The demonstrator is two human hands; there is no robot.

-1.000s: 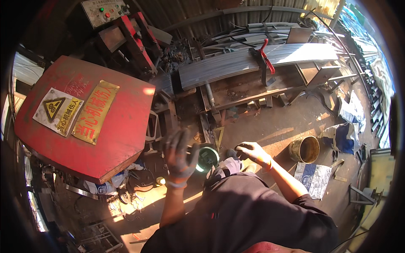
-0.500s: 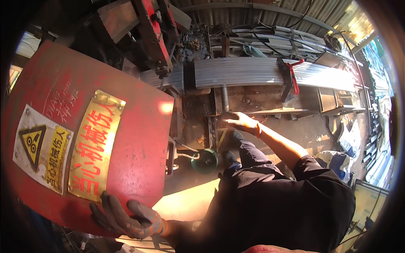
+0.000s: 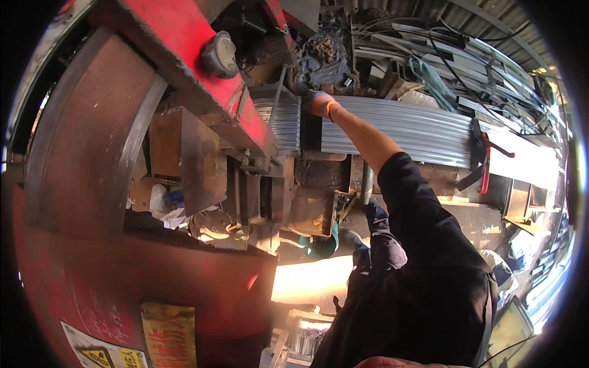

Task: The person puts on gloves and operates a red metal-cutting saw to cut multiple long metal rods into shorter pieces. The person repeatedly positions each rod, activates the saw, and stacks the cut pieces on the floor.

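Metal bars point(image 3: 399, 126), silver and laid side by side, lie in a flat bundle within the person's reach, and the right hand point(image 3: 320, 103), in a grey and orange glove, is at their left end, beside the dark gap there. From where I stand its fingers are too small and dim to make out, so I can't tell whether that grip is apart or together, or whether it touches the metal; the left hand is out of my sight. Under the gap shows a brown metal surface point(image 3: 321, 173), with sunlight patching the floor below. Close by, a red cover point(image 3: 233, 294) fills the lower left. A red machine beam point(image 3: 190, 61) slants across, partly hiding a shorter bundle point(image 3: 285, 126) left of the gap. A red-handled clamp point(image 3: 486, 159) sits toward the bars' right end. Beyond, long stock point(image 3: 460, 58) is heaped before a corrugated wall point(image 3: 491, 15).
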